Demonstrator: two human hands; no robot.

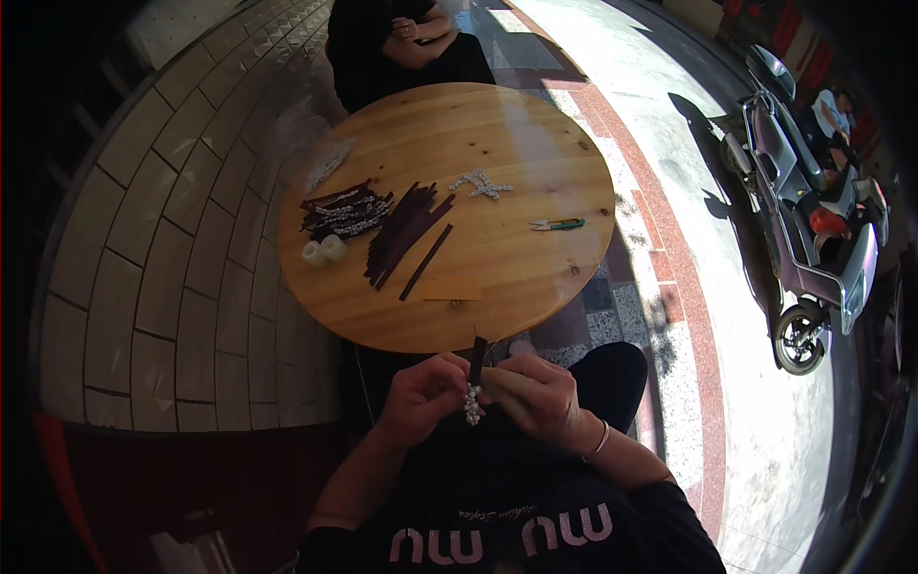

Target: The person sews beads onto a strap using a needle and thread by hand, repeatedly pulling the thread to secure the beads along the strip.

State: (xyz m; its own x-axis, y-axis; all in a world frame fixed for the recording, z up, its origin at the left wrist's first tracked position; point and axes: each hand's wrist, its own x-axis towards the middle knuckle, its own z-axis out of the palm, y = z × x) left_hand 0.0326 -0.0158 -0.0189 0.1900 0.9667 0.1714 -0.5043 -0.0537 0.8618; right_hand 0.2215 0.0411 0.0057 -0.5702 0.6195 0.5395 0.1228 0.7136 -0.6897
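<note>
In front of my chest, my left hand (426,394) and my right hand (537,394) meet with fingers pinched at a dark fabric-like strip (478,358). The strip stands upright between them, its top end reaching toward the table edge. A cluster of shiny white beads (472,406) hangs at its lower end, just under my fingertips. My left hand grips from the left side, my right from the other; the exact contact of the fingertips is partly hidden. A thin thread seems to show near the strip's top.
On the round wooden table (535,124) lie dark strips (409,230), beaded strips (346,210), loose white beads (481,184), two white thread spools (325,251), green-handled snips (558,225) and an orange paper (452,288). A person (406,48) sits opposite. A scooter (813,201) stands at right.
</note>
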